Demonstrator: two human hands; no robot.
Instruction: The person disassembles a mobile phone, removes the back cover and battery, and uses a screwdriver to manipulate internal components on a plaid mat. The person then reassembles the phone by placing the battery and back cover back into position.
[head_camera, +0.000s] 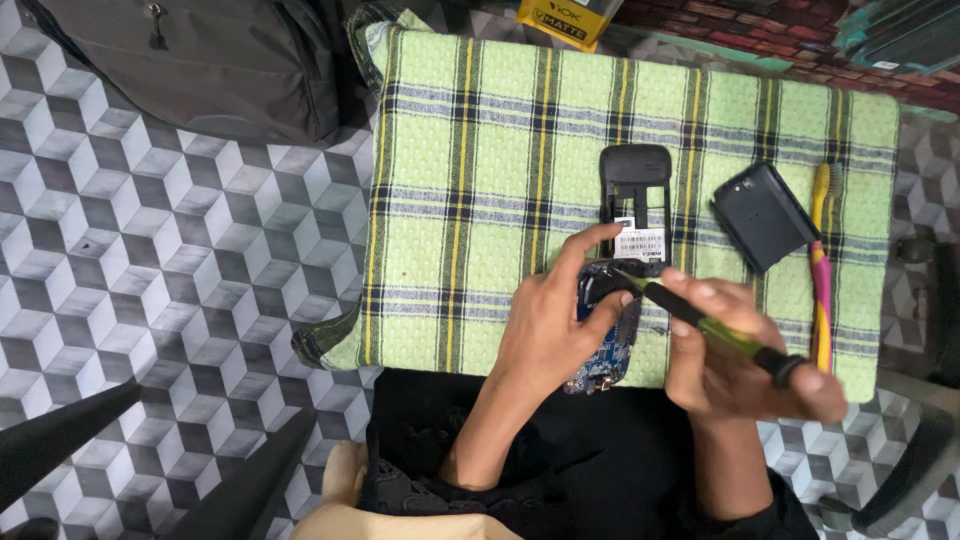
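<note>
My left hand (556, 318) grips a blue phone circuit board (607, 352) at the near edge of a green plaid cloth (470, 200). My right hand (735, 350) holds a screwdriver with a green and black handle (712, 328), its tip resting on the top of the board. A black phone frame with a white label (636, 205) lies just beyond the board. A black back cover (762, 216) sits to the right of it.
A yellow and pink toothbrush (822, 270) lies along the cloth's right edge. A grey bag (200, 60) rests at the top left on the patterned floor (150, 270). A yellow box (565, 20) stands beyond the cloth. Dark legs (70, 430) cross the lower left.
</note>
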